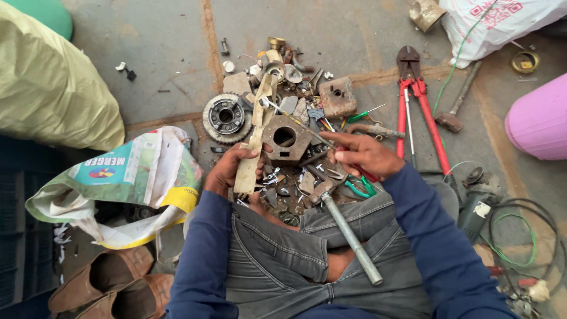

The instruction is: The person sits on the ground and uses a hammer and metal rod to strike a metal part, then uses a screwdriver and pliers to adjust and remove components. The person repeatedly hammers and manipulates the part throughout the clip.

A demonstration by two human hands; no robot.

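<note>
Concrete floor (159, 47), left hand (227, 171) clasping bracket (255, 139)

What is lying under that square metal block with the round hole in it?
The square block rests on a heap of small scrap parts, beside the long flat metal piece gripped by the left hand. Through its hole only darkness shows; what lies directly beneath is covered.

The left hand (227, 171) grips a long, dull brass-coloured metal piece (255, 139) with a worn matt surface. The right hand (361, 155) is closed on a thin metal tool with a glossy red plastic grip (365, 174). Between them lies a rusty, rough metal block (285, 139) on bare, stained concrete floor (165, 47).
</note>
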